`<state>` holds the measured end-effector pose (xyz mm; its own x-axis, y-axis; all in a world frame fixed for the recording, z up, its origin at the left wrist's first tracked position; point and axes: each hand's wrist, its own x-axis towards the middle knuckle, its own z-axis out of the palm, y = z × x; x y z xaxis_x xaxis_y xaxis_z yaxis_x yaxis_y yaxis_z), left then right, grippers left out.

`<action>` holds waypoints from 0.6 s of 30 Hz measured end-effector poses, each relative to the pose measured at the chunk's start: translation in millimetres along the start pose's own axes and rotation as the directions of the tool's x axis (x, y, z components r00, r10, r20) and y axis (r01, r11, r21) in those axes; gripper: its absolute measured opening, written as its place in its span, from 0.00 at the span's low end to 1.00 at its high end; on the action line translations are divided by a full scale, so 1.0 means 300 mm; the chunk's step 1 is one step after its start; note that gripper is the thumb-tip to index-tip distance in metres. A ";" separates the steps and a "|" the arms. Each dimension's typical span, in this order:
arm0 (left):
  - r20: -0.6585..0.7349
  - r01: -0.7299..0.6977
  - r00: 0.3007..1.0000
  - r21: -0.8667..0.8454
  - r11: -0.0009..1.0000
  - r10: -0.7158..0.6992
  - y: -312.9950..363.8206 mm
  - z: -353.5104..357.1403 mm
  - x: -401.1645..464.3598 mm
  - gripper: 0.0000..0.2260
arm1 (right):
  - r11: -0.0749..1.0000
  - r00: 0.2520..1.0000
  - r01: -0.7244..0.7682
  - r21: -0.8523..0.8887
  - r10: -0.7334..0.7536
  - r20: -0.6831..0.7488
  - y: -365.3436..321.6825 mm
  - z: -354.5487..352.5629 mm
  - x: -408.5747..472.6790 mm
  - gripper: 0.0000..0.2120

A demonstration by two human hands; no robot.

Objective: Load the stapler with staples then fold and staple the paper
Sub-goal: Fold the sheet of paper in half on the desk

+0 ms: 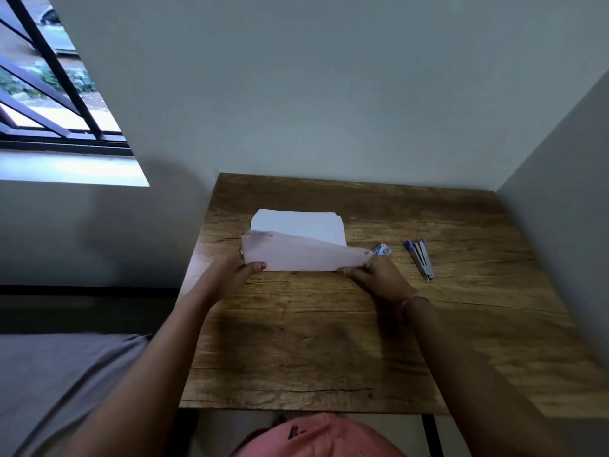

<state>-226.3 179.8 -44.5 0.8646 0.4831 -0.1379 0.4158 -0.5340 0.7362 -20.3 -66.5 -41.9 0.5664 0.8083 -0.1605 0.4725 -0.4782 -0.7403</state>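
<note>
A white sheet of paper [298,240] lies on the wooden table [329,341], its near half lifted and turned over toward the far half. My left hand [230,275] pinches the fold's left near corner, thumb on top. My right hand [375,275] pinches the right near corner. A blue and silver stapler [421,257] lies on the table to the right of the paper, apart from both hands. A small blue and white staple box [382,249] sits between the paper's right corner and the stapler, close to my right fingers.
The table stands in a corner, with a grey wall behind and another on the right. A barred window [49,94] is up at the left. A grey surface [49,390] lies left of the table. Pink cloth [316,437] shows at the bottom edge.
</note>
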 end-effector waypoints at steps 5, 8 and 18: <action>-0.026 0.062 0.998 -0.016 0.998 -0.062 0.004 0.004 0.020 0.14 | 0.987 0.989 -0.128 0.101 0.135 -0.063 0.002 0.010 0.015 0.25; -0.044 0.095 0.994 -0.051 0.994 -0.097 0.010 0.005 0.042 0.16 | 0.976 0.976 -0.154 0.154 0.174 -0.129 -0.011 0.021 0.038 0.23; -0.035 0.272 0.962 0.075 0.959 -0.270 0.019 0.002 0.153 0.21 | 0.924 0.897 -0.381 -0.040 0.359 -0.258 -0.049 0.050 0.165 0.16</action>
<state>-184.2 198.6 -47.0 0.7101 0.6331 -0.3083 0.6550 -0.4333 0.6191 -9.5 -14.3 -48.6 0.8515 0.4654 -0.2414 0.2481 -0.7633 -0.5965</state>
